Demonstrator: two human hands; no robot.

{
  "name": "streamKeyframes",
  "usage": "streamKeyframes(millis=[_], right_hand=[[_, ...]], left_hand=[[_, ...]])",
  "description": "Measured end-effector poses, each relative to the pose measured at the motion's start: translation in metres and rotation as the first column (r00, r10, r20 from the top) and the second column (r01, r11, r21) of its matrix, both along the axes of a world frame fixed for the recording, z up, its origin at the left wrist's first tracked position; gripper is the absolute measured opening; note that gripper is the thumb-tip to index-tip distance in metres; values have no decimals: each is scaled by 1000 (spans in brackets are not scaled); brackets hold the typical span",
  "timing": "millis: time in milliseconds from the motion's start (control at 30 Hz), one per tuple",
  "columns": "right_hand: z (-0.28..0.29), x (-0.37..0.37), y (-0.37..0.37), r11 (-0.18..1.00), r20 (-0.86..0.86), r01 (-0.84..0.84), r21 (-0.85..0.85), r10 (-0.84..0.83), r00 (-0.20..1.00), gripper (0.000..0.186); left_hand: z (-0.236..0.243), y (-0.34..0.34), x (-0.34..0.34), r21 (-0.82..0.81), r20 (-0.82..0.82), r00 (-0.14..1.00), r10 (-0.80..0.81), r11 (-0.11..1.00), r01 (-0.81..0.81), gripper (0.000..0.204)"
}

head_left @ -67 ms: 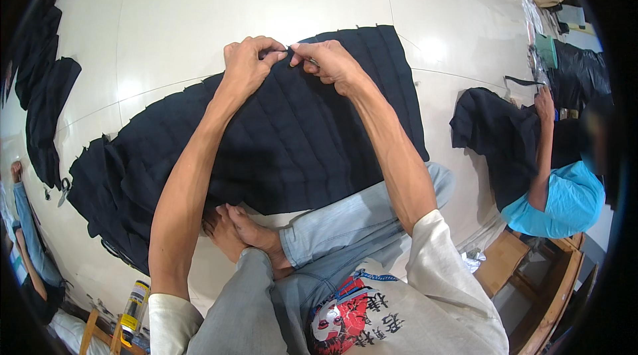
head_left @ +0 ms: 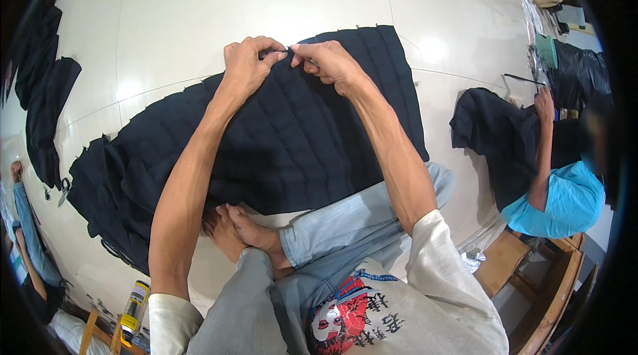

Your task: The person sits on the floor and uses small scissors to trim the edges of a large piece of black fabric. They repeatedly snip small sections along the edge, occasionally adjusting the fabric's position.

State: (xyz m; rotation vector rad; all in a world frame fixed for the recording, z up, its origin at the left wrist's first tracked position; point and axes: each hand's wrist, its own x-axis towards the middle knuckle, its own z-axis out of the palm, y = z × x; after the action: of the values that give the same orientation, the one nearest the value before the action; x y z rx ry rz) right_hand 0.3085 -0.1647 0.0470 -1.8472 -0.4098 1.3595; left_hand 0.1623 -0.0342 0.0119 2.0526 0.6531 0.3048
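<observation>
A large dark navy quilted cloth lies spread on the white tiled floor in front of me. Both my hands meet at its far edge. My left hand pinches the edge of the cloth between thumb and fingers. My right hand pinches the same edge right beside it, and something thin and light shows between the fingertips; I cannot tell what it is. I sit cross-legged, with bare feet at the cloth's near edge.
More dark cloth lies at the far left. A person in a turquoise shirt at the right handles another dark cloth. A yellow-capped bottle stands at lower left near a person's arm. Wooden furniture stands at lower right.
</observation>
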Motion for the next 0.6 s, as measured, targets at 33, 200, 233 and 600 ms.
streamKeyframes(millis=[33,200,233,600], right_hand=[[0,0,0,1000,2,1,-1,-1,1000,37],[-2,-1,-7,978,-157,170,121,-150,976,37],[-2,1,-11,957,-239,242,161,-200,950,38],[9,36,-37,964,-149,224,145,-202,968,40]], left_hand=[[0,0,-1,12,-5,1000,-1,1000,1,20],[12,-3,4,-12,-102,995,4,1000,-5,23],[14,-4,4,6,-120,993,3,1000,-2,24],[13,-9,60,161,-259,963,-74,980,119,31]])
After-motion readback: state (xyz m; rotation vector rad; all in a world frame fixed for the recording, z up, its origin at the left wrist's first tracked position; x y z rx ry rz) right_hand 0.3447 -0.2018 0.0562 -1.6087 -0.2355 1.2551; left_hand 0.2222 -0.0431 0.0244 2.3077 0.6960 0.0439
